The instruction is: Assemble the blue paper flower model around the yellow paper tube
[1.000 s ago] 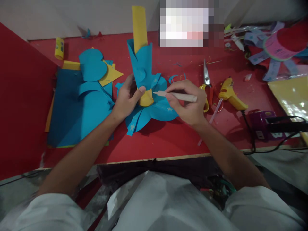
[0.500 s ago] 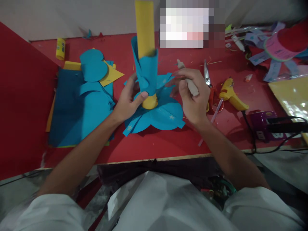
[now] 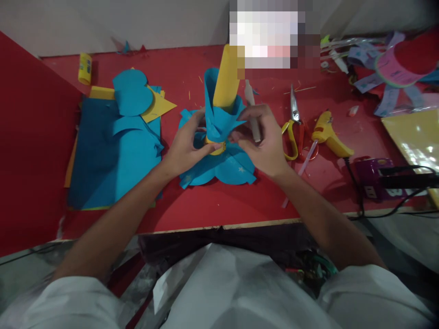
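Observation:
A craft of blue and yellow paper stands before me: a yellow paper tube rises from a flared blue paper wrap, over a scalloped blue base with pale stars. My left hand grips it low down, thumb across the yellow band and fingers behind. At the wrap's right side, my right hand has its fingertips bent against the blue paper, partly hidden. Tucked through that hand is a slim white tool with a narrow tip; its exact kind is unclear.
Scissors and a yellow hot glue gun lie to the right, near a purple box. At left are stacked blue sheets, a blue paper heart and a yellow glue stick. A pink paper ring sits far right.
The paper craft has come lower and its yellow tube now leans right. My right hand has moved left onto the blue wrap, with the white tool turned more upright.

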Tool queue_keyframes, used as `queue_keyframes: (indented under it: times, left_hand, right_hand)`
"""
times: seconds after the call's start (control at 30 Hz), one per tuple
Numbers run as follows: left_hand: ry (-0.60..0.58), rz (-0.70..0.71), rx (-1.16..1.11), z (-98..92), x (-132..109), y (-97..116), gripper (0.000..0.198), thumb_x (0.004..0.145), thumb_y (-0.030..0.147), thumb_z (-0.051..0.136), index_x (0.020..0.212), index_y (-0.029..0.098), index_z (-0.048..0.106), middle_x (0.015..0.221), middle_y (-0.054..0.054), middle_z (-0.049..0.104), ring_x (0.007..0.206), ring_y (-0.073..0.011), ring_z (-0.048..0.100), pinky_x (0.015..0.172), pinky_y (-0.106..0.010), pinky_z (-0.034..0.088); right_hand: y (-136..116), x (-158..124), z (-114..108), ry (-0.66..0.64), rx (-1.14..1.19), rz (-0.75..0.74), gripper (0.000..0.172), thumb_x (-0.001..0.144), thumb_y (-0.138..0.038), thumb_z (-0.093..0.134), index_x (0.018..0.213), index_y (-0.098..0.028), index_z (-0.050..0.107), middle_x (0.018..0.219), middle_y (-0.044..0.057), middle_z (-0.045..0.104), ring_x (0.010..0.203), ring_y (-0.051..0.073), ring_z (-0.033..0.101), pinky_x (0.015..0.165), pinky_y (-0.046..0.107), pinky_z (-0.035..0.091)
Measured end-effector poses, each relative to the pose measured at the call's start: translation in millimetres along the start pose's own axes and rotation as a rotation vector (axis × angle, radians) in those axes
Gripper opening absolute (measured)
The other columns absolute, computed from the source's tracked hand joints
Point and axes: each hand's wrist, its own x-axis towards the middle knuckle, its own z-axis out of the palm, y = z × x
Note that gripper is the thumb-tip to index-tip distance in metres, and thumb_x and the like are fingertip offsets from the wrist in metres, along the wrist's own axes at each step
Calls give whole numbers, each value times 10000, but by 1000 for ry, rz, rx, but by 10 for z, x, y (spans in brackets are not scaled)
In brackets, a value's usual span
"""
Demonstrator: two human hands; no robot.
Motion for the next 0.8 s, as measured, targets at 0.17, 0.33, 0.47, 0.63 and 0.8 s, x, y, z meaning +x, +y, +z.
queue_keyframes:
  times: [0.17, 0.33, 0.47, 0.63, 0.8]
  left_hand:
    - [-72, 7, -106, -59, 2, -56, 761, 912, 639, 718, 1523, 268, 456, 1455, -135, 638, 1299, -297, 664, 1105, -456, 565]
    - [-116, -17, 32, -69, -11, -14, 696, 852, 620, 791, 1393, 228, 597, 1367, -138, 696, 1276, -343, 674, 1111, -506, 556]
    - [-67, -26, 86, -24, -6, 12, 667, 811, 633, 822, 1308, 224, 649, 1346, -137, 703, 1285, -363, 660, 1129, -544, 537]
    - [12, -58, -90, -35, -15, -115, 712, 824, 661, 798, 1352, 227, 600, 1302, -131, 721, 1274, -346, 673, 1095, -529, 572]
    - [-61, -55, -225, -133, 12, -31, 650, 838, 681, 773, 1273, 211, 661, 1335, -140, 719, 1281, -332, 681, 1100, -506, 592]
  right_hand:
    - [-30, 31, -27, 15, -18, -45, 302, 893, -424, 797, 1097, -302, 610, 1101, 8, 689, 872, 174, 718, 775, 354, 642]
    - [-15, 4, -9, -11, -63, -21, 366, 870, -510, 802, 1074, -310, 573, 1078, -3, 676, 794, 168, 708, 727, 354, 635]
    - [-39, -14, 3, -33, -95, -25, 263, 951, -496, 711, 1085, -330, 557, 1085, 4, 667, 805, 170, 704, 744, 362, 642]
    - [-127, -1, -40, 42, -33, -2, 220, 1044, -550, 539, 1150, -372, 611, 1013, 5, 709, 743, 178, 703, 677, 367, 623]
    - [-164, 22, -96, 247, -68, -13, 386, 994, -682, 546, 1130, -371, 730, 891, 14, 758, 611, 180, 646, 547, 366, 548]
